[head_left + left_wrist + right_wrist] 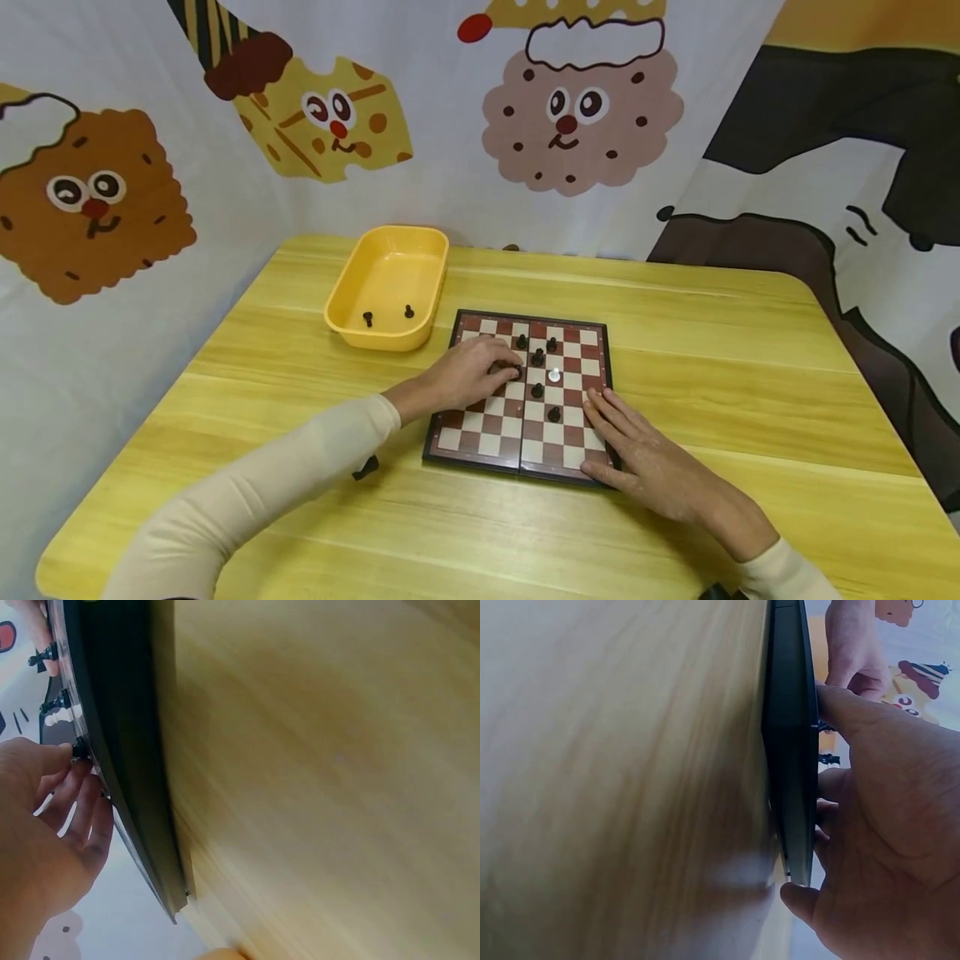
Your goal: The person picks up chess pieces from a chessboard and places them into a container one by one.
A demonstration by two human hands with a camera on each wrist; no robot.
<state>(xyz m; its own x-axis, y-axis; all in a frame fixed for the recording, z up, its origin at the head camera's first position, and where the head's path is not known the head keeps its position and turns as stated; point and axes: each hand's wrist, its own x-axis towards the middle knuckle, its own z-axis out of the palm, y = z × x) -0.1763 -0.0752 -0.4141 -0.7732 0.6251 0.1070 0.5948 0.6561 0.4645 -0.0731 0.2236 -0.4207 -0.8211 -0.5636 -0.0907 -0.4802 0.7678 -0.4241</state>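
On the table lies a chessboard (480, 442) with red-brown and white squares and a dark frame. My left hand (468, 372) reaches over its left half and pinches a black chess pawn (79, 748) between thumb and fingers, low at the board surface. Several other black chess pieces (554, 414) stand around the middle and right half. Among them is one white chess piece (554, 375). With fingers spread, my right hand (652, 462) rests on the board's right edge. In the right wrist view its fingers (799, 900) lie along the dark side of the board.
Behind the board to the left sits a yellow plastic tray (386, 337) holding two small black pieces (408, 312). A small dark object (366, 468) lies by the left sleeve. The wooden table (712, 333) meets a printed cloth (450, 183) at the back.
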